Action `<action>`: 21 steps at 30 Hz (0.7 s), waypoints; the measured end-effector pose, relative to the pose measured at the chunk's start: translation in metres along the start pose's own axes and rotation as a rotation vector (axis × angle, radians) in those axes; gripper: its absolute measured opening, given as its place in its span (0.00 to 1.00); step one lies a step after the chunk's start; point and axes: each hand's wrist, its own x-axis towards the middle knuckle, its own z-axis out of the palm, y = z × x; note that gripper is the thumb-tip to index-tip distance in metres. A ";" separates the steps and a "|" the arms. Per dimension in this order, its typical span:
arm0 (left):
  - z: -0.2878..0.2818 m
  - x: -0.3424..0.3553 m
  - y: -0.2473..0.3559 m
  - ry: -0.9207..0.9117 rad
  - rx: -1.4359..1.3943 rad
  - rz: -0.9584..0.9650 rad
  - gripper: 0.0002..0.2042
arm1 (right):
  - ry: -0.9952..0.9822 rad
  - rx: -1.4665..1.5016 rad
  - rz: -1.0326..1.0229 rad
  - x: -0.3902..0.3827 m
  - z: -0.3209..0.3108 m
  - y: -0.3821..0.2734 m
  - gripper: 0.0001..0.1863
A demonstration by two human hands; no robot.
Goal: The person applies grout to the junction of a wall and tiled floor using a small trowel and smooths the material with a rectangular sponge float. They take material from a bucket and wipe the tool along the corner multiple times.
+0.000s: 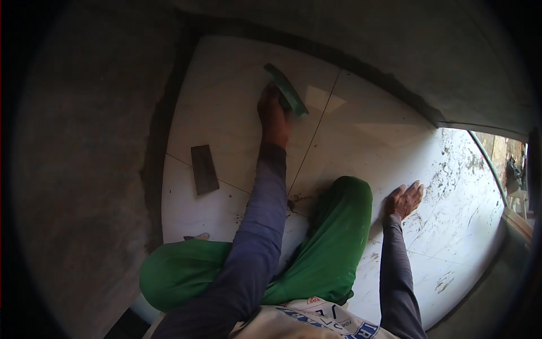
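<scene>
Left hand (275, 118) wrapped round green tool (286, 89), above far tiles (226, 101); most fingers and grip hidden behind hand and tool. Cannot tell whether blade touches tile. Right hand (405, 200) on speckled tiles at right, fingers extended, holding nothing. Brown rectangular piece (204, 169) lies across a joint, covering part of it. Bent knees in green trousers (339, 226) and left sleeve (257, 209) block near tiles. Small shape (197, 236) behind left knee, mostly hidden, unclear. 2 forearms visible; shirt (322, 316) cut off below.
</scene>
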 end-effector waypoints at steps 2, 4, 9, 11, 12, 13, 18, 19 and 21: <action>-0.006 0.043 0.010 0.014 0.204 0.185 0.15 | -0.033 0.025 0.003 -0.001 -0.003 -0.008 0.33; -0.015 0.092 0.022 -0.045 0.747 0.592 0.15 | -0.032 0.031 0.024 0.002 -0.004 -0.006 0.34; -0.039 0.223 0.063 -0.045 0.939 1.029 0.14 | -0.060 0.063 0.012 0.001 0.008 -0.016 0.34; -0.035 0.236 0.046 -0.061 0.962 1.148 0.14 | -0.058 0.056 0.019 0.006 0.007 -0.017 0.34; -0.027 0.230 0.025 -0.053 0.961 1.135 0.16 | -0.057 0.064 0.022 0.007 0.004 -0.021 0.34; -0.020 0.223 0.008 -0.039 0.963 1.126 0.17 | -0.059 0.077 0.022 0.007 0.002 -0.025 0.35; 0.109 0.059 -0.140 0.210 0.823 0.818 0.21 | -0.070 0.045 0.039 0.009 0.000 -0.014 0.36; 0.122 0.027 -0.146 0.133 0.816 0.614 0.21 | -0.075 0.054 0.050 0.008 0.002 -0.012 0.36; 0.135 -0.008 -0.123 0.085 0.728 0.528 0.20 | -0.063 0.048 0.046 0.009 0.005 -0.006 0.36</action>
